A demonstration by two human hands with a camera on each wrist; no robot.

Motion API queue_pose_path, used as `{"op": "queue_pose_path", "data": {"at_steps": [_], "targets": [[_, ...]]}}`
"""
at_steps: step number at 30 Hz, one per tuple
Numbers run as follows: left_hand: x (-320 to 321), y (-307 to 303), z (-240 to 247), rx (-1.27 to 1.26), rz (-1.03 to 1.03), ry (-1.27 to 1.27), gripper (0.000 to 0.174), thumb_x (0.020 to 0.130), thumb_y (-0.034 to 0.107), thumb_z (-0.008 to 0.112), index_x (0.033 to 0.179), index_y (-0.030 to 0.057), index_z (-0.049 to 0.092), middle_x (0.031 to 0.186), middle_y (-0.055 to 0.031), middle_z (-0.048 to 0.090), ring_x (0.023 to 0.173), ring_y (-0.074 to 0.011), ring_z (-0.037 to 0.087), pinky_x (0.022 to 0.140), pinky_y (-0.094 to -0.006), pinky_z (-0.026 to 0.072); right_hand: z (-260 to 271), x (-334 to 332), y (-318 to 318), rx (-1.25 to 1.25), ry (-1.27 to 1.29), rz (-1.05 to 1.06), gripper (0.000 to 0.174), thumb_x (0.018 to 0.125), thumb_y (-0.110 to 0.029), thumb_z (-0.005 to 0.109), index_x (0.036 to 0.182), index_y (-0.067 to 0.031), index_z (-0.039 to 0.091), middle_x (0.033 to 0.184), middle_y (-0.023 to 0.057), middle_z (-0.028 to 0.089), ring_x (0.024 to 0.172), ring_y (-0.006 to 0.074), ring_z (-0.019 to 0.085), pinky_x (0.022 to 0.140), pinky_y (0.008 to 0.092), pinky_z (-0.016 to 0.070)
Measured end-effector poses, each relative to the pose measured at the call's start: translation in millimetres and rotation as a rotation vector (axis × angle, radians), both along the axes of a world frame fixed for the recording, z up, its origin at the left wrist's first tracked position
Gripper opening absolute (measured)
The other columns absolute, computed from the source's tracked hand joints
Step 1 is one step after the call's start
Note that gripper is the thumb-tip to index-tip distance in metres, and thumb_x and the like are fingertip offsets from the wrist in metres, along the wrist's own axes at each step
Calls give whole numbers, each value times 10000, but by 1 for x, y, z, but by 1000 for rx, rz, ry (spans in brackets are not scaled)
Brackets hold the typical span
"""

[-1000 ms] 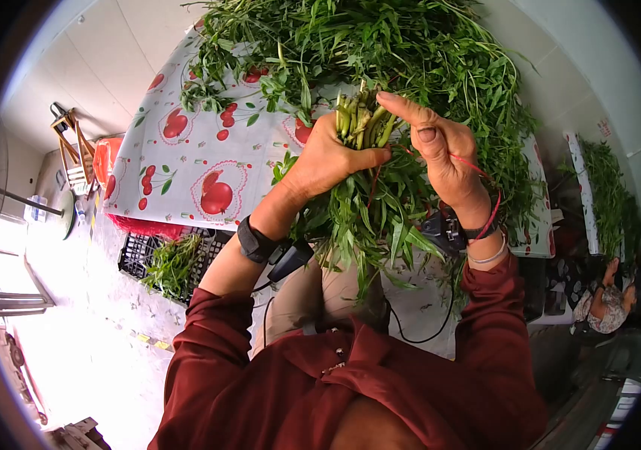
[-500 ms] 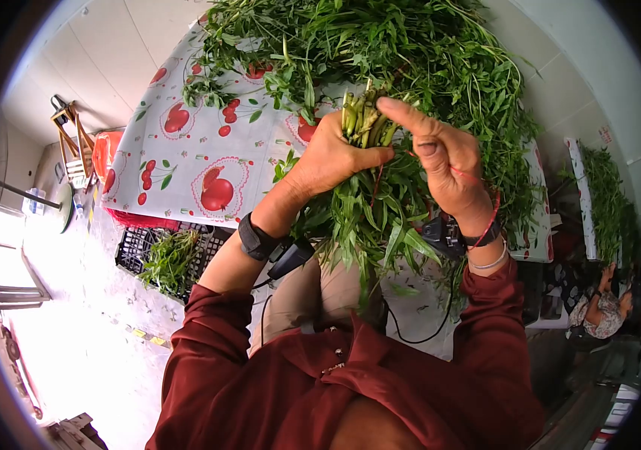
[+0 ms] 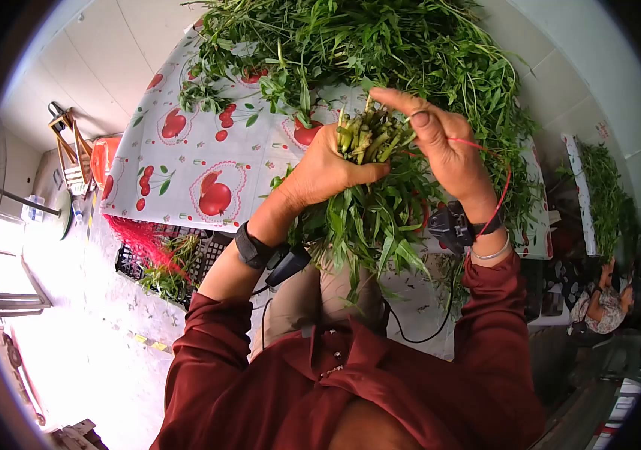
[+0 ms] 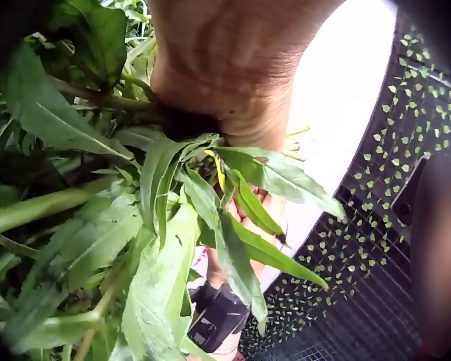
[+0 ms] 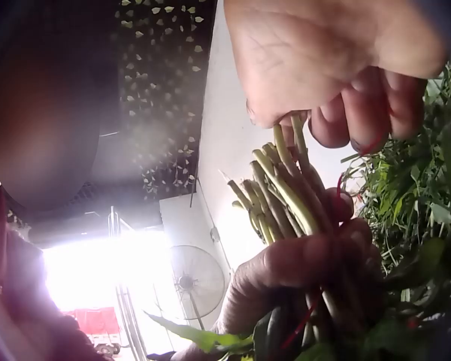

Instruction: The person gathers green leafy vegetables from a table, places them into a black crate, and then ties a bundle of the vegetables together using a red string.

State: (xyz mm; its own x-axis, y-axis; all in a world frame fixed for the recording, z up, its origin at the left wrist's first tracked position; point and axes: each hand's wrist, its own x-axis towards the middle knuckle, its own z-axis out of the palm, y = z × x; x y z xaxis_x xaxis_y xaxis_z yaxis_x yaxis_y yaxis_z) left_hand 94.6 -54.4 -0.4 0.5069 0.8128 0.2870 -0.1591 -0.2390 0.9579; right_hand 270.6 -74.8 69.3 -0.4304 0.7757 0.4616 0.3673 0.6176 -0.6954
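In the head view my left hand (image 3: 335,169) grips a bundle of leafy greens (image 3: 369,139), its fingers behind the stems and its thumb across the front. The cut stem ends point up and away; the leaves hang below the hand. My right hand (image 3: 448,150) is at the right side of the stem ends, index finger stretched along their far edge. Its other fingers are curled over a red string (image 3: 506,184), which loops back over the wrist. In the right wrist view the red string (image 5: 341,183) runs from these curled fingers down to the bundle.
A large heap of greens (image 3: 380,45) covers the far part of the table, over a fruit-patterned tablecloth (image 3: 178,172). At left below the table edge stands a black crate (image 3: 129,259) with greens and red strands (image 3: 140,244). Another person (image 3: 602,307) sits at far right.
The bundle has tipped so its cut ends face the head camera more. My right hand has shifted slightly up, its thumb closer to the stems. Red strands now spread over the crate.
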Motion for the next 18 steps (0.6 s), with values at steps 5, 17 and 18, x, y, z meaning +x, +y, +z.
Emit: {"op": "queue_pose_path", "data": {"at_steps": [5, 17, 18], "targets": [[0, -2, 1, -4, 10, -28, 226, 681, 28, 707, 886, 1, 616, 778, 14, 622, 702, -54, 530, 655, -231, 457, -9, -2, 2, 15, 33, 25, 392, 979, -307, 368, 1186, -36, 560, 1034, 84, 642, 904, 154, 604, 785, 252, 458], [-38, 16, -4, 14, 247, -96, 148, 709, 51, 680, 839, -3, 632, 783, -45, 646, 710, -126, 610, 687, -258, 485, -7, 59, 36, -379, 378, -192, 491, 982, -396, 329, 1117, 2, 582, 563, -81, 238, 465, 30, 210, 416, 205, 175], [-43, 15, -4, -43, 299, -120, 259, 682, 75, 661, 917, 3, 579, 842, -84, 650, 753, -178, 619, 731, -293, 490, -8, 64, 38, -296, 260, -249, 486, 979, -396, 339, 1092, 1, 596, 558, -80, 232, 472, 25, 214, 422, 214, 185]]}}
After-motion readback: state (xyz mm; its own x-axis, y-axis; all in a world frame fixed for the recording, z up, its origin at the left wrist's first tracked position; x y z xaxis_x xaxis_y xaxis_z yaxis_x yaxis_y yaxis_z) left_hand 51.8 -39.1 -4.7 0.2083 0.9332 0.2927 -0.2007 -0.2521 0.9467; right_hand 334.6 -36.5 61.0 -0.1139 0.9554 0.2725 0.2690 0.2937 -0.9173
